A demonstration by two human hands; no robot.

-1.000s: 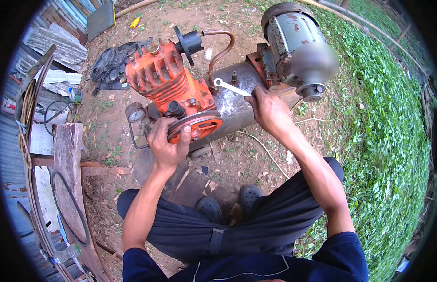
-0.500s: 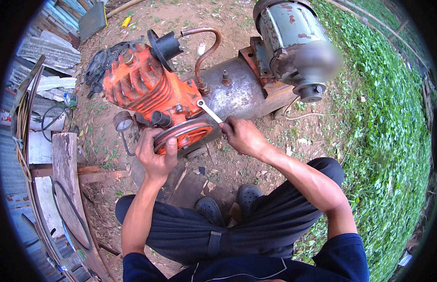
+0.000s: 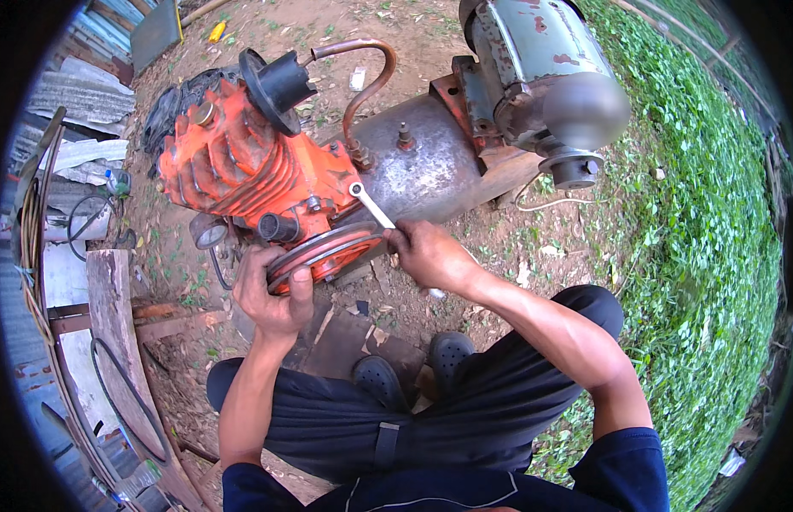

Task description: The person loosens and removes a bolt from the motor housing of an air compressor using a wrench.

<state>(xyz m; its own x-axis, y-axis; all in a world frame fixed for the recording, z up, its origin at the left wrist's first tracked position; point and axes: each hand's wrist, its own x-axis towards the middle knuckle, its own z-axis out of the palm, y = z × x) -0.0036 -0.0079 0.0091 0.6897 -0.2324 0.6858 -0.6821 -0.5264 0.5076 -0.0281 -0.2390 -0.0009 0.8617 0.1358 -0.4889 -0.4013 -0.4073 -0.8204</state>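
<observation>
A compressor's orange finned pump (image 3: 243, 162) sits on a worn metal tank (image 3: 430, 158). My left hand (image 3: 273, 294) is closed round the near left rim of its grooved pulley wheel (image 3: 321, 251), with the thumb toward me. In my right hand (image 3: 435, 256) is a pale metal wrench (image 3: 375, 209), gripped near its lower end. The wrench's ring end lies against the orange casing, just above the pulley; whether it is seated on a bolt is too small to tell. From the pump a bent copper pipe (image 3: 389, 64) runs down to the tank.
A grey-green motor (image 3: 541, 64) is mounted on the tank's right end. Beside the pump's left side is a pressure gauge (image 3: 212, 235). Wooden planks (image 3: 115, 316) and corrugated sheets (image 3: 85, 90) line the left. Leafy ground cover (image 3: 695, 282) spreads on the right.
The view has shifted slightly, so the pump appears farther left. Both hands keep their holds on the pulley and wrench, and the wrench's ring end remains at the casing.
</observation>
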